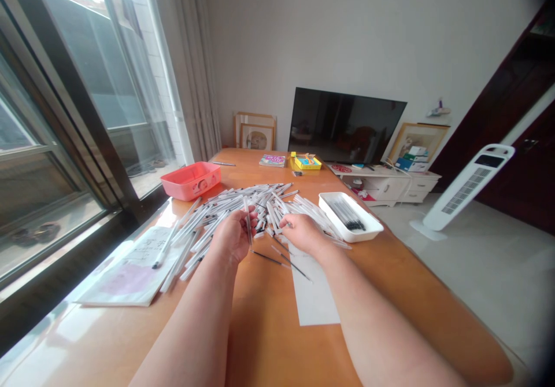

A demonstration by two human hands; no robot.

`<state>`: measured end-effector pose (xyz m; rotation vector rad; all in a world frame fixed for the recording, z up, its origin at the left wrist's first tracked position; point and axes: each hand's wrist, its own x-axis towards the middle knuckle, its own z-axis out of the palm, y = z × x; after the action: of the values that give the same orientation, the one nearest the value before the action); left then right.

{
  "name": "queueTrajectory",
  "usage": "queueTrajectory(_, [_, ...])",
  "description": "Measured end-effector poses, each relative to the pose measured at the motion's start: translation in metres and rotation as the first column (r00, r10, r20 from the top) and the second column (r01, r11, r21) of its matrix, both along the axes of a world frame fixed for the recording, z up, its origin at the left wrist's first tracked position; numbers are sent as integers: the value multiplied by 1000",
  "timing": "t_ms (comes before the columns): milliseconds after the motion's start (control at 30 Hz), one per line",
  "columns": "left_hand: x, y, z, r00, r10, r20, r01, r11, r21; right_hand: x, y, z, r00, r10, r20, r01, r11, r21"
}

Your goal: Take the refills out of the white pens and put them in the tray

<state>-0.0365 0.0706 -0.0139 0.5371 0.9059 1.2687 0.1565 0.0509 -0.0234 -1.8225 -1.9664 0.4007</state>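
Observation:
My left hand (234, 233) is closed around a clear pen barrel (248, 218), which stands nearly upright between thumb and fingers. To its right, my right hand (303, 233) has its fingertips pinched together; whatever they hold, if anything, is too small to make out. Both hands are at the near edge of a large heap of white and clear pen barrels (225, 199). Just below them, a few thin black pen refills (299, 265) lie on the table and across a white sheet of paper (314, 300).
At right stands a white tray (373, 232) with refills inside. A pink plastic basket (191, 183) sits at the left, above a paper booklet (125, 277). Toward the back of the wooden table (260, 335) are a yellow box (307, 162) and a colourful book (272, 160).

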Motion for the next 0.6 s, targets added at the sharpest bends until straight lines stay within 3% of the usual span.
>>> queueTrajectory(233, [-3,1,3,999,21,31,-20,1000,-7,-17,-1,-4,967,33,254,-70,988,138])
queueTrajectory(433, [-3,1,4,999,31,12,-31,999,-13,-11,-1,-4,954,20,298,-55,993,109])
queueTrajectory(600, [-3,1,4,999,33,11,-33,999,-29,-16,-1,-5,953,25,301,-78,983,164])
